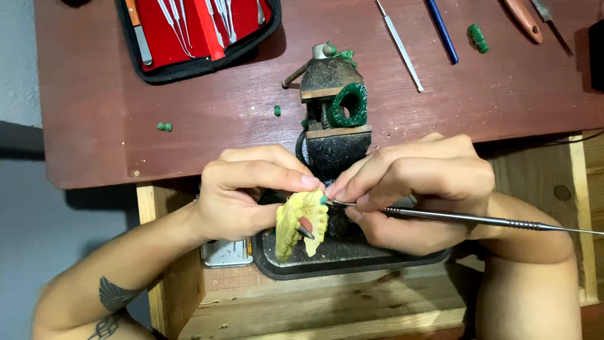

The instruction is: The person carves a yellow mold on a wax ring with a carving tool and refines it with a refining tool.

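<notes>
Left hand (242, 192) pinched a yellow tooth mould (302, 223), lumpy and arched, over a black tray (352, 258). Right hand (412, 189) was clamped on a thin metal pick (465, 218), long axis horizontal, tip pointing left at the mould's top edge. Behind sat a small black vise (333, 119) on a dark red bench (189, 107), wooden frame below.

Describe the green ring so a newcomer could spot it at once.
Start at the dark red tabletop. At its front edge stands a small black bench vise, and the green ring sits upright beside its screw. It is far larger than the scattered green crumbs.
</notes>
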